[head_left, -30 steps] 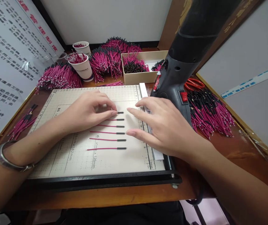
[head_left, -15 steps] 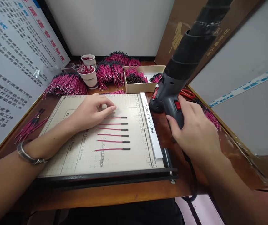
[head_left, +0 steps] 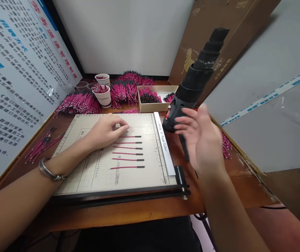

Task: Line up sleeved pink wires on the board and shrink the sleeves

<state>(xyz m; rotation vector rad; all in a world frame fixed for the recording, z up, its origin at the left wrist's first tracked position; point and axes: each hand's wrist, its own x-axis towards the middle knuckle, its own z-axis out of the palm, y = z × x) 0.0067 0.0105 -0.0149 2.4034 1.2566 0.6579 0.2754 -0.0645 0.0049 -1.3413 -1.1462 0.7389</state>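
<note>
My left hand rests on the paper cutter board, thumb and forefinger pressed together near the top of a column of wires; whatever they may pinch is too small to make out. Several short pink wires with black sleeves on their right ends lie in parallel rows below it. Fingers apart and slightly blurred, my right hand is raised with nothing in it, in front of the black heat gun. The heat gun stands on the table with its nozzle pointing up and right, its handle partly hidden by that hand.
Behind the board are paper cups of wires, heaped pink wires and a cardboard box holding more. A few loose wires lie at the left. More wires are at the right. A brown panel stands behind the heat gun.
My right hand has let go of the heat gun handle and opened, turning palm inward. My left hand has stayed at the same spot on the board. The view has shifted a little.
</note>
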